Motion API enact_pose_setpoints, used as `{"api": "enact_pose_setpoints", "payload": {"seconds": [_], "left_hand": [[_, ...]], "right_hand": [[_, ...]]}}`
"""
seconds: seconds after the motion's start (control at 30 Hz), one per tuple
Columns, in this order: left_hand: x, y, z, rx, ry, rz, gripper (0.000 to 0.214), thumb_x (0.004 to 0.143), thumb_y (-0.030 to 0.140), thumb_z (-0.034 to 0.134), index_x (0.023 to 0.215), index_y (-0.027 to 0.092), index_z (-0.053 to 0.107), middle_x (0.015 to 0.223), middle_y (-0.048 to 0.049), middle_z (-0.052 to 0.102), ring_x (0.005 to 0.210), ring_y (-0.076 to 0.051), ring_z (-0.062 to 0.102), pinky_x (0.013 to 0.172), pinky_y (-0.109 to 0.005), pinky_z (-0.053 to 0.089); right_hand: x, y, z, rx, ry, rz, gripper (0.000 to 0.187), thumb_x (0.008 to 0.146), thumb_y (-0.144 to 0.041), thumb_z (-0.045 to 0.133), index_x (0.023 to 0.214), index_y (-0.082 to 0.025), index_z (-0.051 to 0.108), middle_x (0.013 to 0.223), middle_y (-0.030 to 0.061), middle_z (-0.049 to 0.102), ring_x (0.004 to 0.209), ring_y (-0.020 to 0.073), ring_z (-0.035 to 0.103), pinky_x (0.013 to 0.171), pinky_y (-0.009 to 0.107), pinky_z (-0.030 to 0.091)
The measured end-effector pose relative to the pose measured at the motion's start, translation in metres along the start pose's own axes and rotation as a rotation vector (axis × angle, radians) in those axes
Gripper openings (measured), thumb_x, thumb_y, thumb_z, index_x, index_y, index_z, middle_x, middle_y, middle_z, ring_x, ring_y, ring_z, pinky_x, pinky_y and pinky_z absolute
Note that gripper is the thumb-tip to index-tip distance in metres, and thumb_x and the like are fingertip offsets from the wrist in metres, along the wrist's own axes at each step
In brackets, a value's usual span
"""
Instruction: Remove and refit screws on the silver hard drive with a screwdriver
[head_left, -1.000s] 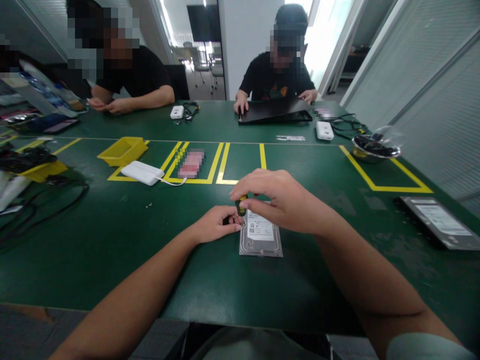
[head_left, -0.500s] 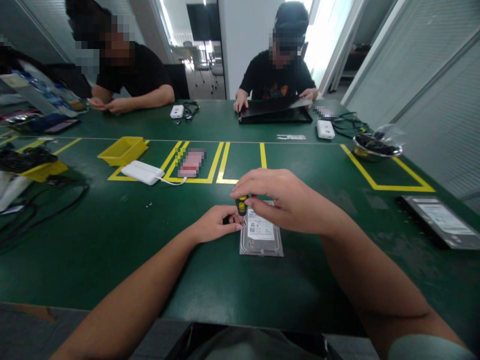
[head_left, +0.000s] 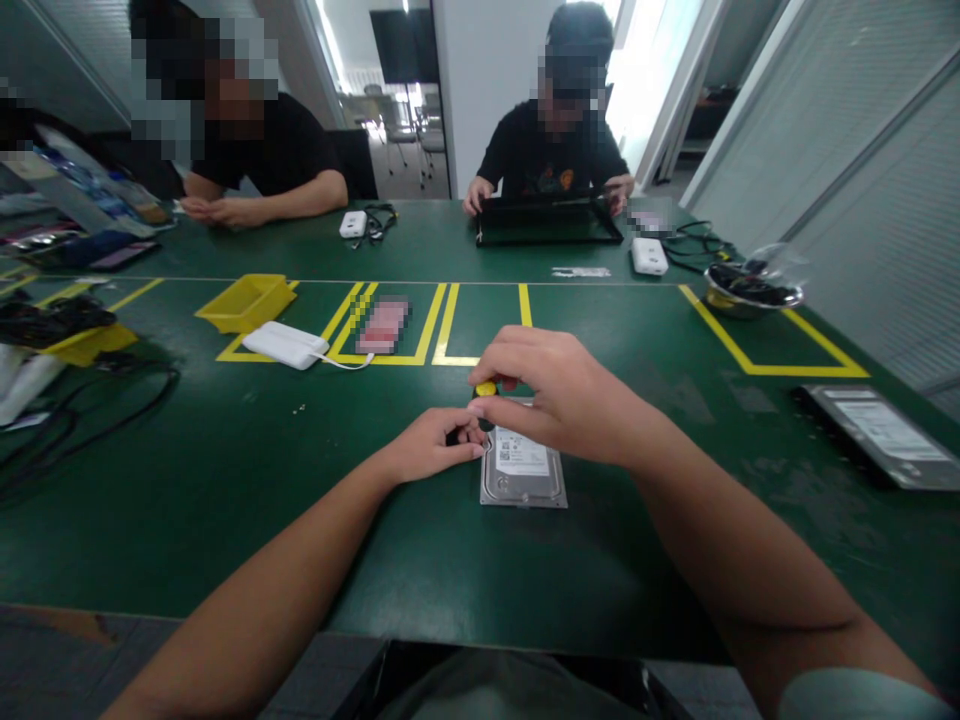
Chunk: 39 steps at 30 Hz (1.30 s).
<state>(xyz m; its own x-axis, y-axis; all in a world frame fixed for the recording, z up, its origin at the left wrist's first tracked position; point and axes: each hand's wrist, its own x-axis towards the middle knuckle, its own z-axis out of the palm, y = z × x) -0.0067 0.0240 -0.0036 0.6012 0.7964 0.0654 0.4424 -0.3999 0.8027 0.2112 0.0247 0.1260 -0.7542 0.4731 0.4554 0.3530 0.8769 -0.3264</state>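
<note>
A silver hard drive (head_left: pixel 523 470) with a white label lies flat on the green table (head_left: pixel 225 470) in front of me. My right hand (head_left: pixel 562 395) is closed round a yellow-and-black screwdriver (head_left: pixel 484 392), held upright over the drive's far left corner. My left hand (head_left: pixel 435 447) rests on the table against the drive's left edge, fingers curled and pinched at the screwdriver's tip. What the left fingers grip is hidden.
A yellow bin (head_left: pixel 246 301), a white box (head_left: pixel 285 345) with a cable and yellow tape lines lie beyond. A second drive (head_left: pixel 874 435) lies at the right, a metal bowl (head_left: pixel 752 292) behind it. Cables lie at the left. Two people sit across, one at a laptop (head_left: pixel 547 222).
My right hand has lifted slightly and turned on the screwdriver, so more of its yellow top shows. The person opposite has raised the laptop lid. My left hand has barely moved.
</note>
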Motion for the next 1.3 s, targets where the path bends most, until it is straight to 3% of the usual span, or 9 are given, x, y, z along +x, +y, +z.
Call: {"api": "enact_pose_setpoints", "payload": {"seconds": [0.23,0.4,0.7,0.83,1.0,1.13,1.3], "left_hand": [[-0.001,0.000,0.001,-0.002,0.011,-0.006,0.020,0.086,0.036,0.065,0.088,0.016,0.065,0.077,-0.0001,0.062,0.071,-0.014,0.056,0.067,-0.026,0.046],[-0.001,-0.001,0.002,-0.003,0.005,-0.021,0.021,0.086,0.037,0.065,0.089,0.016,0.065,0.077,-0.0001,0.062,0.070,-0.014,0.055,0.066,-0.026,0.046],[-0.001,-0.005,0.003,-0.048,0.007,-0.013,0.019,0.087,0.035,0.064,0.090,0.016,0.064,0.077,0.0007,0.061,0.070,-0.013,0.054,0.066,-0.025,0.045],[-0.001,-0.005,0.003,-0.057,-0.002,-0.005,0.019,0.087,0.034,0.064,0.090,0.016,0.064,0.078,0.0005,0.060,0.071,-0.013,0.054,0.067,-0.026,0.045],[0.000,-0.002,0.002,-0.064,-0.012,-0.004,0.018,0.088,0.033,0.065,0.091,0.016,0.065,0.078,0.0010,0.061,0.070,-0.013,0.054,0.065,-0.025,0.043],[0.000,-0.001,0.001,-0.037,-0.006,0.008,0.018,0.088,0.033,0.065,0.090,0.016,0.065,0.077,0.0013,0.061,0.069,-0.012,0.053,0.064,-0.024,0.041],[0.000,-0.002,0.002,-0.042,0.000,0.013,0.018,0.089,0.034,0.065,0.090,0.015,0.065,0.076,0.0014,0.061,0.069,-0.012,0.054,0.065,-0.024,0.041]], "right_hand": [[0.001,-0.001,0.014,-0.131,0.103,0.118,0.029,0.091,-0.041,0.062,0.078,-0.016,0.054,0.075,-0.0001,0.051,0.067,0.0126,0.040,0.063,0.027,0.027],[0.001,-0.004,0.018,-0.221,0.089,0.161,0.038,0.094,-0.051,0.055,0.079,-0.016,0.057,0.076,0.0016,0.051,0.069,0.0144,0.040,0.062,0.029,0.026],[0.002,-0.003,0.007,-0.045,-0.012,0.122,0.024,0.095,-0.030,0.056,0.089,-0.013,0.073,0.084,0.0058,0.057,0.081,0.0163,0.053,0.073,0.028,0.038],[0.000,-0.001,0.004,0.002,0.019,0.092,0.019,0.092,-0.024,0.062,0.104,-0.013,0.070,0.094,0.0070,0.063,0.087,0.0168,0.057,0.077,0.028,0.041],[-0.002,0.001,0.001,0.028,0.028,0.043,0.011,0.088,-0.016,0.063,0.099,-0.015,0.066,0.097,0.0029,0.069,0.089,0.0151,0.061,0.081,0.026,0.042],[-0.002,0.001,-0.001,0.037,-0.007,0.037,0.014,0.088,-0.011,0.060,0.098,-0.016,0.068,0.098,0.0021,0.072,0.088,0.0148,0.063,0.081,0.027,0.044],[-0.002,0.002,-0.004,0.082,-0.027,-0.027,0.027,0.091,-0.006,0.051,0.109,-0.012,0.069,0.115,0.0083,0.072,0.109,0.0177,0.064,0.096,0.032,0.047]]}}
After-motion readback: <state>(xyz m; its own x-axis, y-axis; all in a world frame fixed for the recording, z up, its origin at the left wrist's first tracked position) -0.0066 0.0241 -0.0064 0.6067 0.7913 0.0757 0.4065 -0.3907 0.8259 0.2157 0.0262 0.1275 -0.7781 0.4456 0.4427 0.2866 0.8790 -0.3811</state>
